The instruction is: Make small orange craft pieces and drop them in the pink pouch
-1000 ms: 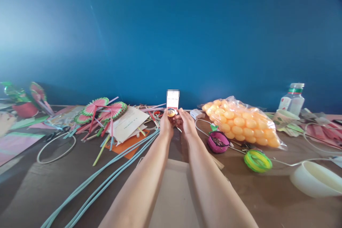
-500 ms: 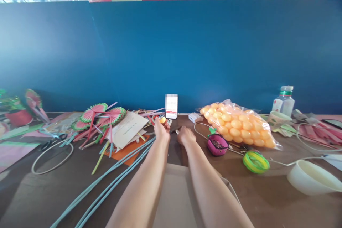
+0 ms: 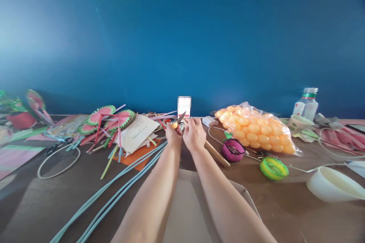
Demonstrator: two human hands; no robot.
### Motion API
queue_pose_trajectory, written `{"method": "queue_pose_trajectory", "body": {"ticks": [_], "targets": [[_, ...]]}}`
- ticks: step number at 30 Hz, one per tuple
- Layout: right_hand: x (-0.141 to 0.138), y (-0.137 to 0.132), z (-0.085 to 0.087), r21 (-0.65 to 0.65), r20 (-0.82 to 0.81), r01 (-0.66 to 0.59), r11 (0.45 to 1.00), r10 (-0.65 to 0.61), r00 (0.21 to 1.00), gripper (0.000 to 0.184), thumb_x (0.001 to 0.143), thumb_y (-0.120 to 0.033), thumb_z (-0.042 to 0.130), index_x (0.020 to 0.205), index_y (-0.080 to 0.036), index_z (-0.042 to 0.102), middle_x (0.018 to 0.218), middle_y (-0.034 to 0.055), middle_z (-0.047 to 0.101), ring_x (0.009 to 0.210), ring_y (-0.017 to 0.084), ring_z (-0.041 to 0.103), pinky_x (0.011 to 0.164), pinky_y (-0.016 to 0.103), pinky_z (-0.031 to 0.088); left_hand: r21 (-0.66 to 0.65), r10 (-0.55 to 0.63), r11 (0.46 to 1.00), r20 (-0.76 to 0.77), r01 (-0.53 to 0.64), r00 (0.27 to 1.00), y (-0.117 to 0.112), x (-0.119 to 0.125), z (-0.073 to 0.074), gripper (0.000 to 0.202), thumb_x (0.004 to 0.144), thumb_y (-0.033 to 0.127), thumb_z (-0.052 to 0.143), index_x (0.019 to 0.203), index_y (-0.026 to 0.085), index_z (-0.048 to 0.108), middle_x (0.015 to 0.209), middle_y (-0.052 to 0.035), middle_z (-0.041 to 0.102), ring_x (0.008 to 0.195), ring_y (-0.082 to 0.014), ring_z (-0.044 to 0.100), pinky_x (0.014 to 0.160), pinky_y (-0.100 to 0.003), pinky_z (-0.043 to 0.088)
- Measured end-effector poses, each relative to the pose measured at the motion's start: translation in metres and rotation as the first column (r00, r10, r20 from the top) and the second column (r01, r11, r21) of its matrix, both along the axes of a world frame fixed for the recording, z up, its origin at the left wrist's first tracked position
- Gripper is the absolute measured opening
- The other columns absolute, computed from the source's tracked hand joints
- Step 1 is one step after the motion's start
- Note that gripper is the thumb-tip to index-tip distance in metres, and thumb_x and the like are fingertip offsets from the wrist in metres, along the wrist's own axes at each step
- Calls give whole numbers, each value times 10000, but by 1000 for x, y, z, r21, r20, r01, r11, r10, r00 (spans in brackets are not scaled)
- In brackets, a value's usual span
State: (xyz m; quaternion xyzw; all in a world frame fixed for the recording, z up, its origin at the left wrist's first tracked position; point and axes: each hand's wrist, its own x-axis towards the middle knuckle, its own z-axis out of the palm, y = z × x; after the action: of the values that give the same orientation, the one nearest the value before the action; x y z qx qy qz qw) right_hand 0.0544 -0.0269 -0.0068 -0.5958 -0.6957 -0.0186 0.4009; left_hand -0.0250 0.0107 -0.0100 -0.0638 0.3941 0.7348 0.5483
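Both my arms reach forward over the brown table (image 3: 285,212). My left hand (image 3: 173,136) is closed, pinching a small orange ball (image 3: 173,124) at its fingertips. Just to its right, my right hand (image 3: 194,132) is wrapped round a tool with a long wooden handle (image 3: 217,154) that sticks out down to the right. The tool's pointed metal blade (image 3: 181,116) angles up beside the ball; I cannot tell whether it touches the ball. A small white card (image 3: 184,106) stands upright just behind both hands.
A plastic bag of orange balls (image 3: 256,133), a pink pouch (image 3: 233,150), a green-yellow coil (image 3: 273,168), a white bowl (image 3: 330,184) and a bottle (image 3: 306,104) lie to the right. Paper fans (image 3: 111,118), blue tubes (image 3: 114,193) and a wire ring (image 3: 58,155) lie left. A blue board (image 3: 182,45) backs the table.
My right hand went down to the table, closed on the wooden-handled tool and lifted its blade up next to the ball. My left hand kept hold of the ball.
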Motion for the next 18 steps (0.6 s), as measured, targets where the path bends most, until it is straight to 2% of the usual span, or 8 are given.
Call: {"method": "queue_pose_trajectory", "body": {"ticks": [4, 11, 18], "targets": [[-1, -1, -1, 46, 4, -6, 999, 6, 1000, 352, 896, -167, 481, 1194, -279, 630, 1195, 73, 578, 1023, 213, 584, 716, 291, 470, 10, -18, 1000, 33, 18, 999, 2, 1, -2, 296, 945, 394, 509, 782, 148, 526, 619, 3, 485, 446, -64, 451, 399, -153, 361], [-1, 0, -3, 62, 11, -12, 998, 12, 1000, 349, 887, -169, 490, 1179, -276, 649, 1193, 69, 588, 1011, 210, 588, 719, 288, 465, 106, -73, 992, 25, 70, 997, 6, 1, -7, 307, 953, 395, 474, 765, 156, 515, 586, 12, 456, 434, -78, 452, 404, -168, 362], [0, 0, -2, 48, 39, -8, 999, 6, 999, 355, 888, -174, 491, 1183, -271, 663, 1188, 74, 600, 969, 208, 593, 737, 287, 453, 103, -69, 992, -61, 75, 996, 8, 1, -13, 300, 950, 390, 471, 763, 159, 511, 569, 18, 449, 436, -79, 445, 399, -167, 356]]}}
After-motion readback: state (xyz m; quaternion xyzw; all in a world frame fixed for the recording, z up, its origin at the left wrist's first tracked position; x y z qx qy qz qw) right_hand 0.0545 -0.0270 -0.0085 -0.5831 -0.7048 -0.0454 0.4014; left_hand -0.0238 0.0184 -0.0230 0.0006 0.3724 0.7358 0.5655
